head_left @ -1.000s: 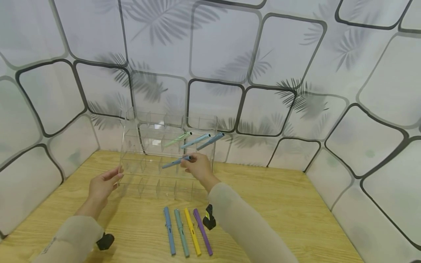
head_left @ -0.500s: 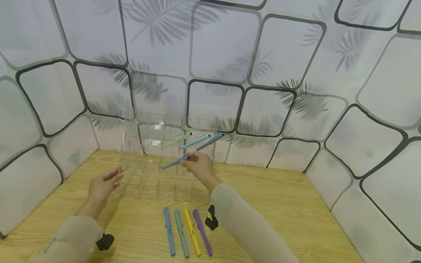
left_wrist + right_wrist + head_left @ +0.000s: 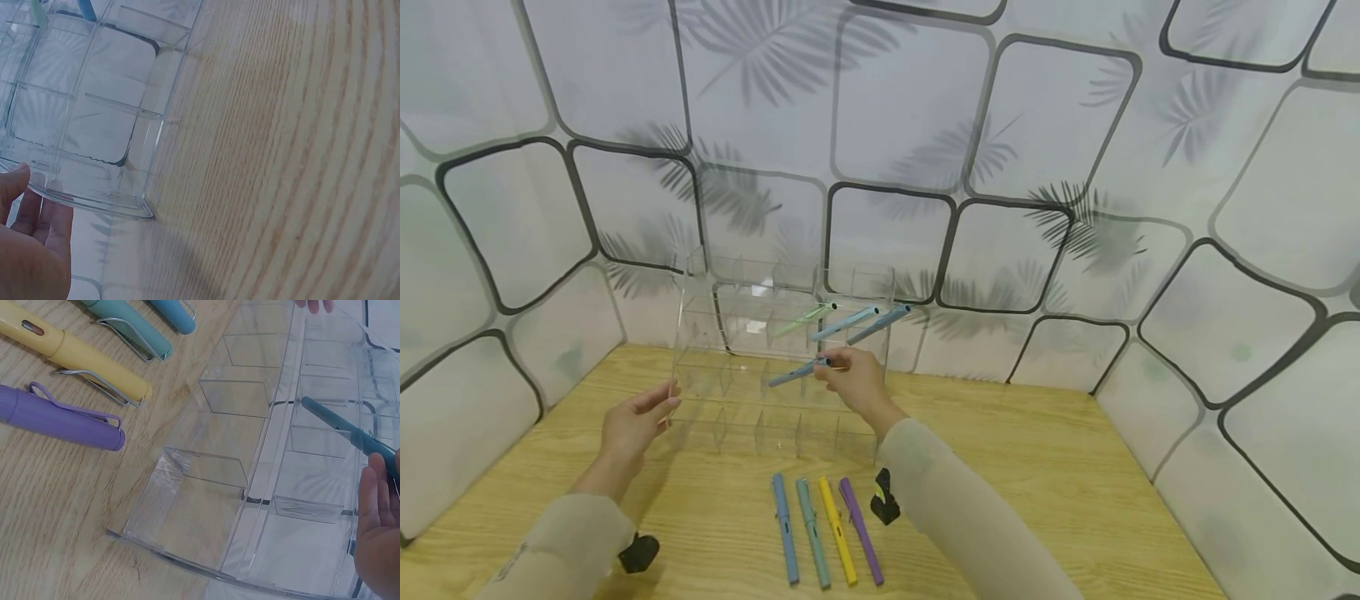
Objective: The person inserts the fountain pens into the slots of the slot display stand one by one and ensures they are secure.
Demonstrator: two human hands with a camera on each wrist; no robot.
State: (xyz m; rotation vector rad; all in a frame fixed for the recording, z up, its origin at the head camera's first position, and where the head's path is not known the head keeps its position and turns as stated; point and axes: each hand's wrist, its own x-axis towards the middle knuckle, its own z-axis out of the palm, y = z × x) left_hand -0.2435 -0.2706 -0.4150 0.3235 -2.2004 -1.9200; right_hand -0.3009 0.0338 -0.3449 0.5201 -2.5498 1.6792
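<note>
A clear acrylic display rack [image 3: 778, 432] with tiered, divided compartments stands on the table. My left hand [image 3: 634, 422] pinches its left side panel, thumb on one face and fingers on the other in the left wrist view. With thumb and fingers, my right hand [image 3: 856, 382] holds a blue pen [image 3: 792, 375] near its cap end, the other end down in a compartment of the second tier from the bottom. On the tier above lean a light green pen [image 3: 805, 318], a light blue pen [image 3: 846, 323] and a darker blue pen [image 3: 878, 325].
On the table in front of the rack lie a blue pen [image 3: 785, 529], a teal pen [image 3: 813, 533], a yellow pen [image 3: 838, 531] and a purple pen [image 3: 861, 531], side by side. A patterned curtain [image 3: 910, 108] encloses the wooden table [image 3: 1000, 467] behind and at the sides.
The right hand and the cap end of its blue pen have shifted very slightly; the pen stays in the same compartment. The left hand keeps its place on the rack.
</note>
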